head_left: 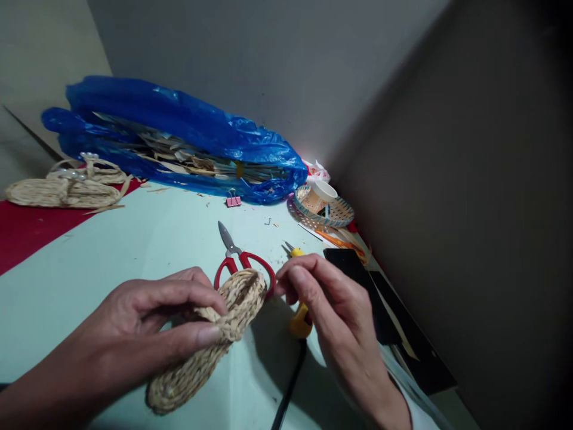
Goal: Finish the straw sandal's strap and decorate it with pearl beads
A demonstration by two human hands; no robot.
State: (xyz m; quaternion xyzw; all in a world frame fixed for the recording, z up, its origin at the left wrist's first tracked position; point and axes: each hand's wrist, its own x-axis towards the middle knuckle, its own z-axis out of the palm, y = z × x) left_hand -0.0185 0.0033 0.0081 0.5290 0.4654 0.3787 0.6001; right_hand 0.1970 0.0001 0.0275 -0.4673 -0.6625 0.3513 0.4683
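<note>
My left hand (165, 322) grips a small woven straw slipper (188, 376) at its middle, thumb on the near side and fingers on the far side. The slipper tilts up toward the right, its rounded toe end pointing away from me. Just right of that end, my right hand (331, 310) is closed in a pinch, apart from the slipper. Whatever it may hold is hidden. Red-handled scissors (230, 242) lie behind the slipper with blades partly spread. Partly covered by my right hand is a yellow corded tool (301, 324), which looks like a glue gun.
A blue plastic bag (179, 107) of dried strips lies along the wall. Finished-looking straw slippers (62, 193) with beads rest on red cloth at left. A pink binder clip (233, 199), a woven basket (342, 215) with a paper cup (323, 194), and black sheets (358, 286) surround the pale tabletop.
</note>
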